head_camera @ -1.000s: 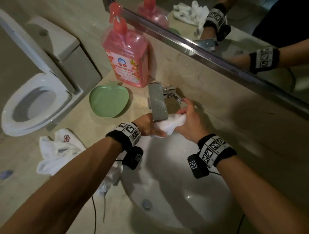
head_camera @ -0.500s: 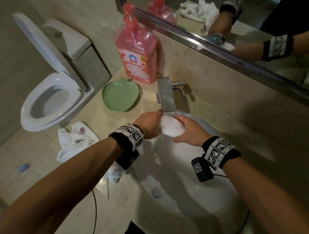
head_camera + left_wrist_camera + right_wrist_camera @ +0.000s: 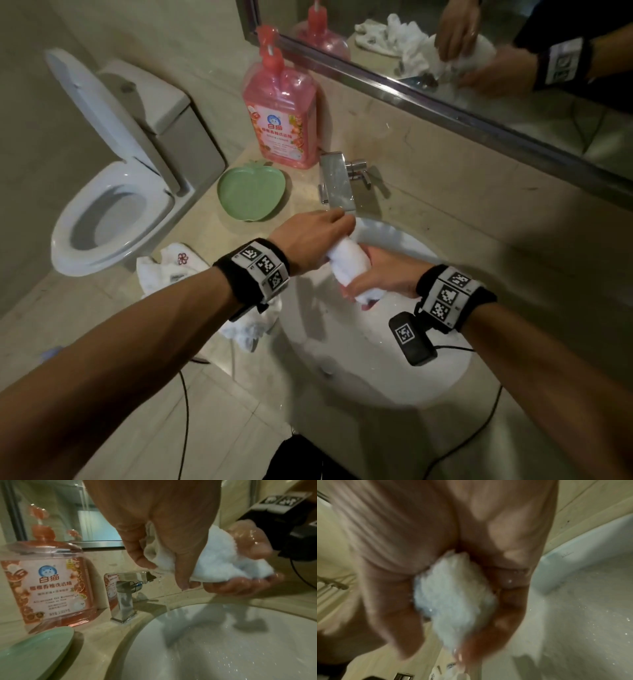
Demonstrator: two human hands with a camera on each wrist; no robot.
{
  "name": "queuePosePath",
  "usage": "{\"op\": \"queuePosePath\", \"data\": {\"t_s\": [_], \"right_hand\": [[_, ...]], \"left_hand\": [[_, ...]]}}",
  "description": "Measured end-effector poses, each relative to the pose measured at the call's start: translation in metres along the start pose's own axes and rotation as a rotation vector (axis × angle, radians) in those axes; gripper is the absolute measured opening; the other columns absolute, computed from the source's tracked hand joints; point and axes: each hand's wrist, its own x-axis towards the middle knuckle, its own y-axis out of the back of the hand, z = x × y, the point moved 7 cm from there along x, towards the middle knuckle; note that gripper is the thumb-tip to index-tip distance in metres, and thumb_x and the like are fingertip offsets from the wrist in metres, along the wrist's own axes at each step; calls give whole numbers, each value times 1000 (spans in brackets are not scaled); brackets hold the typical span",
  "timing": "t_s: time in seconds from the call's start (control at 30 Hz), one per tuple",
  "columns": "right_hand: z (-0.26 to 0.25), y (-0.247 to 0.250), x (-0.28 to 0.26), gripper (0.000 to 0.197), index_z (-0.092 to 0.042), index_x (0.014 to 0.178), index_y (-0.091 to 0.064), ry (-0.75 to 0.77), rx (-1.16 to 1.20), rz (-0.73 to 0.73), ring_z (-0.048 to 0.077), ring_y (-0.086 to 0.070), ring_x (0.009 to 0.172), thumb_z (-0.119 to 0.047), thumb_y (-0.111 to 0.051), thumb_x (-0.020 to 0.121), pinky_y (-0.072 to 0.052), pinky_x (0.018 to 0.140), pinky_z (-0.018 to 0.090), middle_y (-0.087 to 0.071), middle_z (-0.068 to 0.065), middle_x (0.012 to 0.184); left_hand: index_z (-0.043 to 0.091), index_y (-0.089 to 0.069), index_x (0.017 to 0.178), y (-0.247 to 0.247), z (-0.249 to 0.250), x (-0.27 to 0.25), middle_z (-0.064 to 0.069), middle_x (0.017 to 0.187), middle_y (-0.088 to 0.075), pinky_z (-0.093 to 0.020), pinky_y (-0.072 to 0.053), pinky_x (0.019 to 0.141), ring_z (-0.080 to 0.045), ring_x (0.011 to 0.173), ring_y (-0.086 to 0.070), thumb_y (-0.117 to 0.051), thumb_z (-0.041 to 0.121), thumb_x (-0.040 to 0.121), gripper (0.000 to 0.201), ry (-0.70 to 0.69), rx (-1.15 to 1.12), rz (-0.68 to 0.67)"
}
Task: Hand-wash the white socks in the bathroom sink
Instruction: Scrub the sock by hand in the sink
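A wet, bunched white sock point(image 3: 349, 265) point(image 3: 221, 562) point(image 3: 453, 596) is held over the white sink basin point(image 3: 359, 370) just in front of the chrome faucet point(image 3: 337, 183). My left hand point(image 3: 318, 240) point(image 3: 164, 555) grips its upper end from the left, fingers curled round the cloth. My right hand point(image 3: 380, 274) point(image 3: 471, 601) cups and grips its lower end from below. Water runs off the sock into the basin point(image 3: 205, 642). More white socks point(image 3: 171, 270) lie heaped on the counter left of the sink, partly behind my left forearm.
A pink pump bottle of detergent point(image 3: 281, 116) stands at the wall left of the faucet, with a green apple-shaped dish point(image 3: 251, 193) in front of it. A toilet point(image 3: 113, 212) with raised lid is beyond the counter's left end. A mirror point(image 3: 479, 68) runs above.
My right hand came off the faucet area and both hands drew the sock down and toward me over the basin, now wringing it lengthwise. The head view has shifted right.
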Motion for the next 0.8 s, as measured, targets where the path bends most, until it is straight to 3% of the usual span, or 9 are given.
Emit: {"op": "queuePosePath", "data": {"t_s": [0.13,0.2,0.27,0.33,0.43,0.53,0.67,0.73,0.8], "right_hand": [[-3,4,-12,33,-22,91,-63,5,-368,244,10,-54,51,-29,-86,69,-40,48,23,-62,-7,66],[-6,3,-22,31,-26,90,-63,25,-568,375,5,-57,61,-38,-85,71,-37,51,19,-62,-15,71],[-7,-1,-29,42,-23,109,-69,48,-720,480,16,-66,86,-42,-82,74,-41,66,23,-72,-8,96],[-7,-5,-32,43,-20,114,-69,67,-868,557,28,-66,101,-44,-77,78,-45,76,29,-73,3,110],[-4,-10,-31,31,-17,103,-69,53,-1070,604,34,-66,92,-42,-64,85,-40,68,31,-73,9,99],[3,-16,-28,19,-18,96,-66,5,-1240,593,31,-67,82,-34,-62,87,-35,63,30,-72,8,91],[15,-18,-20,18,-17,97,-64,7,-1334,567,30,-67,82,-30,-66,84,-36,63,30,-70,8,91],[19,-18,-18,25,-18,103,-62,39,-1316,564,31,-67,82,-33,-66,84,-36,63,31,-70,8,93],[18,-17,-18,39,-20,114,-54,114,-1254,557,31,-67,82,-36,-69,83,-36,63,32,-68,7,95]], "left_hand": [[15,-45,108,-15,2,-5,-8,96,-65,-33,-35,53,-27,65,-52,-70,20,78,39,88,103,-102],[16,-50,105,-22,5,-7,-10,92,-68,-32,-36,56,-29,68,-57,-68,23,77,34,142,139,-158],[19,-56,104,-30,10,-6,-10,91,-70,-32,-38,59,-32,78,-65,-66,30,76,31,165,159,-204],[23,-62,102,-40,14,-5,-6,93,-70,-31,-44,64,-30,85,-68,-62,36,77,28,186,156,-264],[23,-62,86,-57,18,-7,-3,87,-67,-28,-43,65,-26,83,-66,-61,39,80,16,230,158,-363],[23,-54,77,-72,17,-11,0,77,-54,-27,-42,63,-24,77,-61,-64,39,80,19,278,133,-430],[22,-57,83,-95,16,-14,-2,84,-59,-27,-44,66,-24,84,-64,-64,39,83,18,301,42,-539],[18,-62,89,-105,14,-16,-5,94,-67,-26,-44,67,-24,89,-67,-66,34,85,18,317,-57,-641],[12,-67,104,-106,12,-17,-6,99,-70,-27,-46,70,-24,86,-66,-71,29,82,29,329,-171,-711]]}}
